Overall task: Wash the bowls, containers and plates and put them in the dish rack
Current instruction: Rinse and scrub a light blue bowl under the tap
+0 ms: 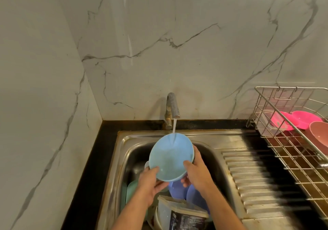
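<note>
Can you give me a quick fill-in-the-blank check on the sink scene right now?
1. Both hands hold a ____ bowl under the tap.
2. Water from the tap is ____.
3. The dish rack stands to the ____ of the sink.
4. The rack holds two ____ dishes.

Missing words: blue; running; right; pink

Dish rack (291, 141) cut off at right edge.

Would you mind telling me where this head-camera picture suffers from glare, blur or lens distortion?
Head view: pale reflections streak the marble wall above the tap; the draining board and dish rack at right are smeared with blur; the wide lens bends the wall corner and the sink edge; the blue bowl and both hands, left and right, are fairly sharp.
</note>
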